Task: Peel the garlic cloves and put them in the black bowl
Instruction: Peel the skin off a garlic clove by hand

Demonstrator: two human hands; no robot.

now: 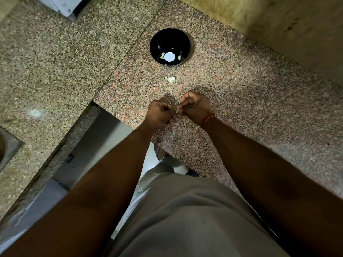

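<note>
Nearest the camera, a grey-brown cloth garment (pixel 185 210) over the person's torso fills the lower frame, and two bare forearms are extended from it over the speckled pink-grey granite counter (pixel 250 112). A thin red thread band (pixel 208 118) is worn at the right wrist.

Beyond the forearms, the left hand (pixel 160 114) and right hand (pixel 195 106) are brought together just above the counter edge. Both sets of fingers are curled inward. A small pale garlic clove (pixel 177 110) is pinched between the two hands, with only a sliver of it visible; whether skin is already lifted cannot be told.

Step in hand, judged: the skin is being worked off this clove. To do it well, the clove is best steadied by the left thumb and forefinger while the dry skin is caught at the tip by a right nail and drawn along its length. The pull is best kept light, so the clove is not bruised or dropped over the nearby counter edge. Loose skin is best shed onto the counter, not into the bowl.

Farther on, a white papery garlic piece (pixel 170 79) lies on the counter, apart from the hands and just short of the bowl; whether it is unpeeled clove or husk is not certain.

Farthest, the glossy round black bowl (pixel 157 43) stands upright, with a few pale peeled cloves (pixel 163 56) lying on its bottom beside a bright white glare.
</note>
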